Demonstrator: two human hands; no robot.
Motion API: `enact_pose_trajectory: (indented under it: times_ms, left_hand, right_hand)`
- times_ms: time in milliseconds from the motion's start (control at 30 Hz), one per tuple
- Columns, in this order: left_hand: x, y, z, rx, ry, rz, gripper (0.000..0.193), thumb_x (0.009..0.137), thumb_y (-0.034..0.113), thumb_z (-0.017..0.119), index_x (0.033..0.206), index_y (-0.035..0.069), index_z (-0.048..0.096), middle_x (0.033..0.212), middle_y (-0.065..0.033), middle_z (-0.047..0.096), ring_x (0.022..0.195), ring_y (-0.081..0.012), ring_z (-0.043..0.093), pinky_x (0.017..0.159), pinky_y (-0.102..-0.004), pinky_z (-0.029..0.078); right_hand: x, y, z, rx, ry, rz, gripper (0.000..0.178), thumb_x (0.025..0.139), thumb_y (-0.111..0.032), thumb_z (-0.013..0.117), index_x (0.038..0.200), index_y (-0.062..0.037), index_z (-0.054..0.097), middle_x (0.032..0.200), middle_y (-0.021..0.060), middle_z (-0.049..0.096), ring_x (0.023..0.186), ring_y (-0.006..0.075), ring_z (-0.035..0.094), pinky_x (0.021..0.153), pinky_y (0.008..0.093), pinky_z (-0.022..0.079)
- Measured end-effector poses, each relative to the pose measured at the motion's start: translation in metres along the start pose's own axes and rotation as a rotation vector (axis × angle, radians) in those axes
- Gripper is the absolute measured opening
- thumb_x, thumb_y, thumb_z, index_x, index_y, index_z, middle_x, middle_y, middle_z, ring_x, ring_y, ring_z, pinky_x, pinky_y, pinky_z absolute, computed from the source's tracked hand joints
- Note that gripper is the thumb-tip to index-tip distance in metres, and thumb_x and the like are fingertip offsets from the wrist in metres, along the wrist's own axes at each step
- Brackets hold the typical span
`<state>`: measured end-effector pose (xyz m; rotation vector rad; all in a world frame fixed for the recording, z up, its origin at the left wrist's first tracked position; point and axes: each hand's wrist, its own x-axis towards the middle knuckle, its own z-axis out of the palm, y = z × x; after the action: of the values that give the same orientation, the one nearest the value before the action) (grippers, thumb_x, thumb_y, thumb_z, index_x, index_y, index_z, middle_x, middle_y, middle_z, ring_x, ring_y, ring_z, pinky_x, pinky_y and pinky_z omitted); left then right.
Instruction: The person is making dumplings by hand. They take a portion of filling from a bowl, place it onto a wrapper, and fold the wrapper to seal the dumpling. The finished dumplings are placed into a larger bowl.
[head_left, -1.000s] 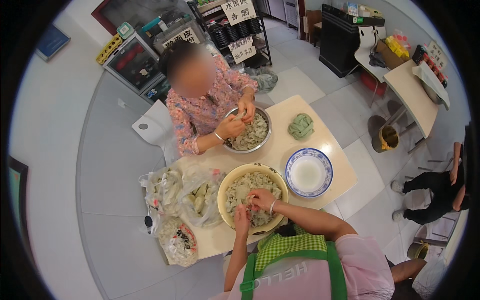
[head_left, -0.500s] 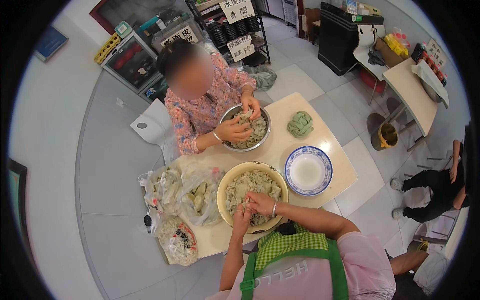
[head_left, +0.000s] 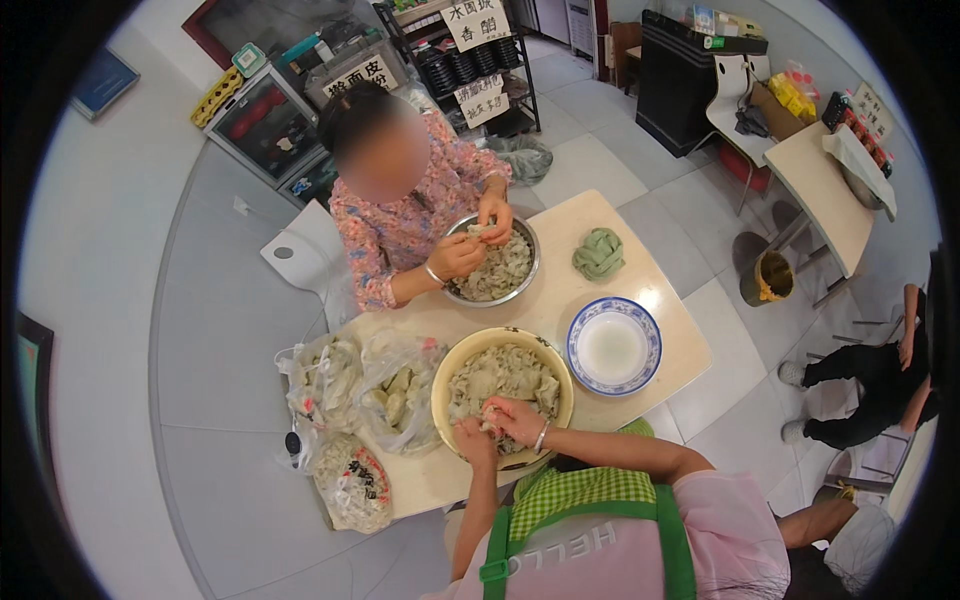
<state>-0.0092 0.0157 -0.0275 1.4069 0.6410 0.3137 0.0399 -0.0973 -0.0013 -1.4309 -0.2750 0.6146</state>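
Observation:
A cream-yellow basin [head_left: 441, 400] stands at the near edge of the table, filled with torn, pale grey-green pieces [head_left: 505, 370] that look like bread or dough. Over its near side, my left hand [head_left: 474, 442] and my right hand [head_left: 516, 421] meet with fingers closed. Between the fingertips they pinch a small pale torn piece [head_left: 489, 424], partly hidden. Right of the basin is a white bowl with a blue patterned rim [head_left: 613, 386], holding cloudy liquid. On the left lie clear plastic bags [head_left: 398, 400] of similar pale pieces.
Across the table, a person in a flowered shirt [head_left: 375, 240] works with both hands over a steel bowl [head_left: 536, 262] of similar pieces. A crumpled green cloth [head_left: 599, 254] lies at the far right. Another person's legs [head_left: 850, 390] show at right, below a side table [head_left: 820, 190].
My hands have moved slightly down and left, closer to the basin's near rim. The other person's hands have shifted a little over the steel bowl.

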Motion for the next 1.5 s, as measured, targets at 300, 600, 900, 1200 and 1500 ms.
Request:
enact_pose_trajectory:
  times_ms: [300,600,900,1200,1500]
  left_hand:
    - [-0.016,0.049,0.004,-0.154,-0.374,-0.532,0.026,0.084,0.021,0.036,0.086,0.0,0.052,0.071,-0.0069,0.052,0.056,-0.0134,0.044,0.049,-0.0254,0.035]
    - [-0.006,0.03,-0.014,0.592,-0.468,0.243,0.038,0.075,0.005,0.042,0.113,-0.001,0.046,0.105,-0.018,0.052,0.097,-0.0262,0.051,0.082,-0.0345,0.04]
    - [0.05,0.036,0.024,1.033,-0.449,0.664,0.044,0.068,-0.005,0.05,0.11,0.005,0.049,0.107,-0.0179,0.051,0.095,-0.0352,0.049,0.083,-0.04,0.039]
    - [0.074,0.021,0.027,0.893,-0.337,0.486,0.027,0.077,0.001,0.046,0.104,0.001,0.047,0.093,-0.0207,0.055,0.085,-0.0353,0.053,0.073,-0.0388,0.042]
    - [0.019,0.032,0.009,0.252,-0.084,-0.049,0.026,0.087,0.022,0.045,0.104,0.003,0.044,0.09,-0.01,0.054,0.074,-0.0144,0.05,0.064,-0.0289,0.039]
  right_hand:
    - [0.005,-0.013,-0.015,-0.593,-0.065,-0.263,0.019,0.075,-0.007,0.052,0.094,-0.0088,0.057,0.071,0.0133,0.057,0.063,0.0276,0.056,0.061,0.0352,0.044]
    - [0.009,-0.011,-0.036,-0.954,-0.098,-0.32,0.024,0.068,0.0,0.049,0.085,-0.012,0.061,0.079,0.0133,0.057,0.071,0.0297,0.054,0.066,0.0377,0.043]
    - [0.04,-0.021,-0.041,-0.853,-0.055,0.063,0.029,0.068,-0.002,0.051,0.093,-0.0129,0.056,0.084,0.0115,0.056,0.09,0.0274,0.052,0.074,0.0382,0.044]
    - [0.011,0.007,-0.03,-1.124,-0.095,-0.207,0.022,0.07,-0.009,0.055,0.09,-0.0159,0.056,0.085,0.0091,0.056,0.085,0.0266,0.055,0.071,0.0362,0.045]
    - [0.027,-0.022,-0.027,-0.73,0.043,-0.284,0.031,0.072,-0.012,0.057,0.103,-0.01,0.056,0.082,0.012,0.059,0.075,0.0274,0.057,0.065,0.0364,0.045]
